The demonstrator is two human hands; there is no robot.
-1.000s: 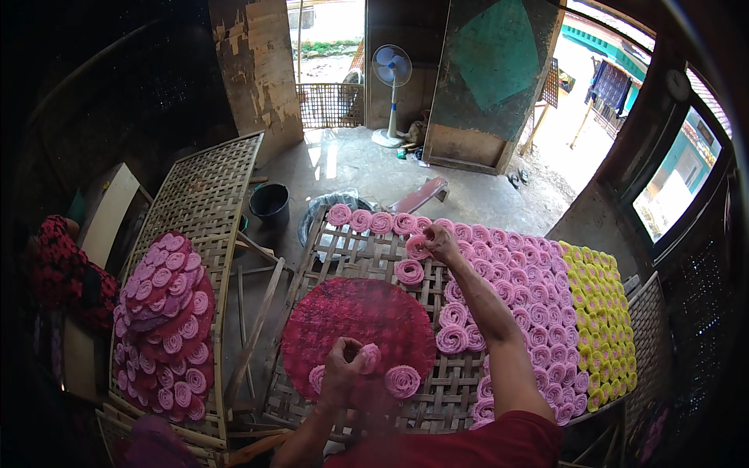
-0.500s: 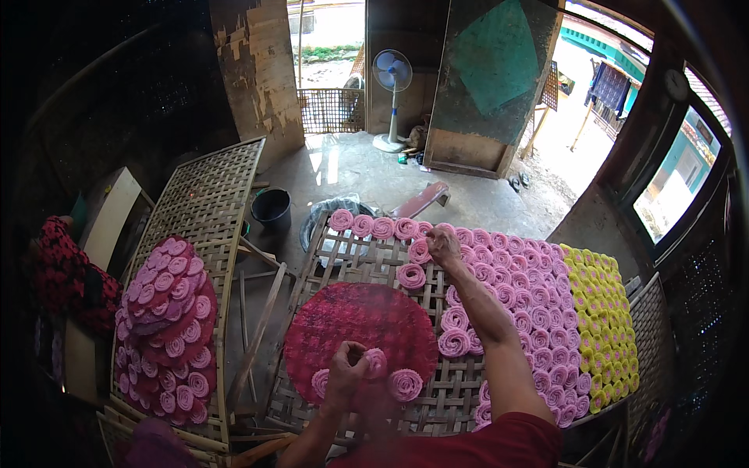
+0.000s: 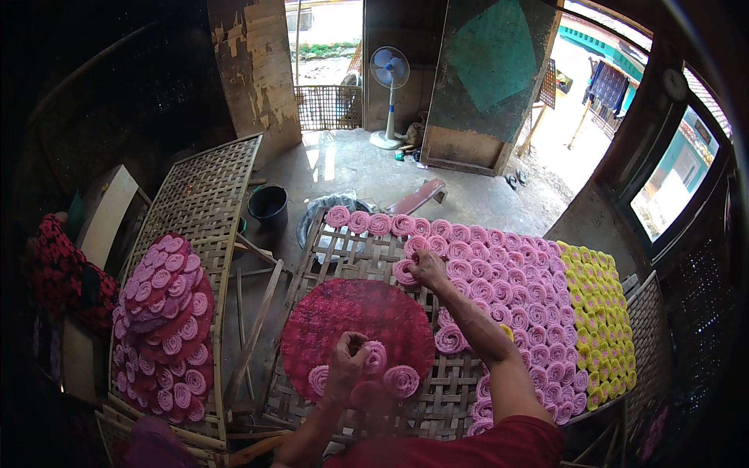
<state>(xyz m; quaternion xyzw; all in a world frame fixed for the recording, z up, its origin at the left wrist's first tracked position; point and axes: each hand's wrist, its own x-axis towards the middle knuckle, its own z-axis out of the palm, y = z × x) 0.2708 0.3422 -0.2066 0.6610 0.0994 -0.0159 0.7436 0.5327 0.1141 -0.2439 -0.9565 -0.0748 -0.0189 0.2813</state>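
Observation:
My left hand [image 3: 347, 366] is closed, pinching a pink spiral rosette [image 3: 375, 356] tilted up above a round dark-red woven mat [image 3: 351, 312]. Two more rosettes lie on that mat, one on the left [image 3: 319, 380] and one on the right [image 3: 402, 381]. Stretched further forward, my right hand [image 3: 429, 269] has its fingers closed at the edge of another pink rosette [image 3: 403, 272] on the bamboo lattice rack [image 3: 370, 261]; its fingertips are partly hidden. Packed rows of pink rosettes [image 3: 538, 316] cover the rack to the right of my arm, partly covered by it.
Yellow rosettes with pink centres [image 3: 605, 327] fill the rack's right end. Left of it, a second bamboo rack [image 3: 199, 187] carries a heap of red mats with rosettes [image 3: 164, 327]. A person's patterned sleeve [image 3: 62, 265], a dark bucket [image 3: 268, 204], a low bench [image 3: 419, 196] and a standing fan [image 3: 389, 93] are around.
My right hand has moved nearer and slightly left, from the far rows to the rosette just beyond the mat. My left hand keeps its rosette in nearly the same place.

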